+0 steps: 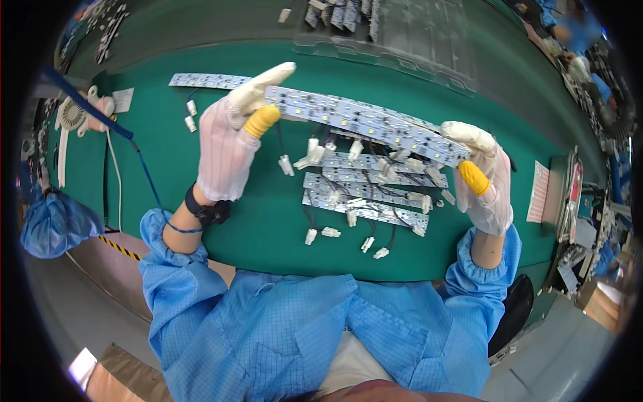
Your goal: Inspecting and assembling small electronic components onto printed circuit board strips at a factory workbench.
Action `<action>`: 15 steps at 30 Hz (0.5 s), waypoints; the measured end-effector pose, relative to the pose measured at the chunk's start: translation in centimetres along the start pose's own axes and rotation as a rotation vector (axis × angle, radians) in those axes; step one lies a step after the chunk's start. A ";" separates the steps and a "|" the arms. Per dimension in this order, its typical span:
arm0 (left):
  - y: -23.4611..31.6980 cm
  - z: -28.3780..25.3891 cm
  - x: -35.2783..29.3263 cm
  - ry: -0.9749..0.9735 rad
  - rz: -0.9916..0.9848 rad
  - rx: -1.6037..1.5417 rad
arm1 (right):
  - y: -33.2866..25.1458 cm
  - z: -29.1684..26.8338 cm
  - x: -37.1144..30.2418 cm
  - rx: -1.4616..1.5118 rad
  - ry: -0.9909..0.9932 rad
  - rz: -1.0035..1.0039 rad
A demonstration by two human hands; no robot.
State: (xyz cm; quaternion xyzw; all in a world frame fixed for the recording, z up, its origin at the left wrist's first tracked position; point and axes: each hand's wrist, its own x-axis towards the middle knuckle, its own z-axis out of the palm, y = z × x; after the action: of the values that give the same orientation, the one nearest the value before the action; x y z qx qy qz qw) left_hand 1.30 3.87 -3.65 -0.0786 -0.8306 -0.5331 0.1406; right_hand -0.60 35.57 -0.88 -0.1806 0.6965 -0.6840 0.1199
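Left hand (231, 151), in white glove with yellow thumb cover, pinches the left end of a long LED board (362, 124); forefinger pointing out past it. Right hand (487, 181), gloved likewise, grips the right end, thumb on the near face. Board held between them above the green mat (154, 181), sloping down to the right. Beneath and nearer the body: overlapping LED strips (408, 218), dark leads, white connectors (286, 165). Another strip (204, 81) beyond the left hand. Far side: clear plastic tray (429, 43). Far left: small fan (79, 114).
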 end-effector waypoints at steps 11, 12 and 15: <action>-0.2 -0.1 0.5 -0.026 -0.025 0.103 | -1.0 0.5 0.1 0.001 -0.052 0.000; -0.4 -0.7 0.1 -0.078 -0.113 0.035 | -1.0 0.2 0.2 -0.027 -0.013 0.038; -0.3 0.0 -0.7 -0.095 -0.095 -0.386 | -0.4 -0.2 0.4 -0.144 0.125 0.114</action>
State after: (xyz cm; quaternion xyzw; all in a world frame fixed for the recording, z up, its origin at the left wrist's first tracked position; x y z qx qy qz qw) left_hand 1.85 3.77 -4.15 -0.0900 -0.7216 -0.6839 0.0585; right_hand -1.05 35.60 -0.39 -0.1058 0.7592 -0.6341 0.1015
